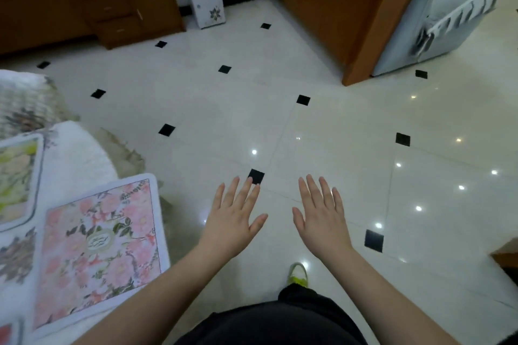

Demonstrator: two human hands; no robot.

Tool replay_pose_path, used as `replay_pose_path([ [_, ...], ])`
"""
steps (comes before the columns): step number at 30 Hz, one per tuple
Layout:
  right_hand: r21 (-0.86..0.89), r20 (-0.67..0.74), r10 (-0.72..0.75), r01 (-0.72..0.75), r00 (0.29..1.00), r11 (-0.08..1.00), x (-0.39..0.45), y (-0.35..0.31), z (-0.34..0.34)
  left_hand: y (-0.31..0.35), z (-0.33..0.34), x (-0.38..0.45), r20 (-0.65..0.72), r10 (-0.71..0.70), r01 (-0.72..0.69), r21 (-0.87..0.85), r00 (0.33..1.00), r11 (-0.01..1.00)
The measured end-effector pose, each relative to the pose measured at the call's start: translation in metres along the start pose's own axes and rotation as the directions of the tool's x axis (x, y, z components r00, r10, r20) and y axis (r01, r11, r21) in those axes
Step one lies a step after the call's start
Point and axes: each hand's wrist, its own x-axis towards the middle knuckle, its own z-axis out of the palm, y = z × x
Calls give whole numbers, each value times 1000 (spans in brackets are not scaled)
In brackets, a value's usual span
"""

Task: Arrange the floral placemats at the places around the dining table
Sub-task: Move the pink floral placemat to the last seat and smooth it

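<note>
A pink floral placemat (98,246) lies flat at the near edge of the dining table (73,154), which wears a white patterned cloth at the far left. Beyond it a green and yellow floral placemat (16,179) lies cut off by the frame's left edge. A sliver of a red placemat (7,333) shows at the bottom left corner. My left hand (235,218) hovers over the floor right of the pink mat, fingers straight and spread, holding nothing. My right hand (322,216) is beside it, palm down, fingers also straight and empty.
Glossy cream floor tiles (336,134) with small black squares fill the middle and right. A brown low cabinet (131,8) stands at the back left, a tall wooden cabinet (350,3) at the back right, with a grey cloth-covered unit (437,25) beside it. My shoe (298,274) is below my hands.
</note>
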Motion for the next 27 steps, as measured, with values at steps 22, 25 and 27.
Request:
replay_pose_path([
  [22,-23,177,-617,630,767,777,201,-119,27,-106,7,-5,-83,-695,671,-202,715,714],
  [25,-49,212,-668,691,713,721,215,-155,36,-134,12,-18,-38,-755,725,-248,655,642],
  [27,-57,230,-698,726,678,686,224,-178,39,-151,17,-29,-21,-780,751,-257,625,608],
])
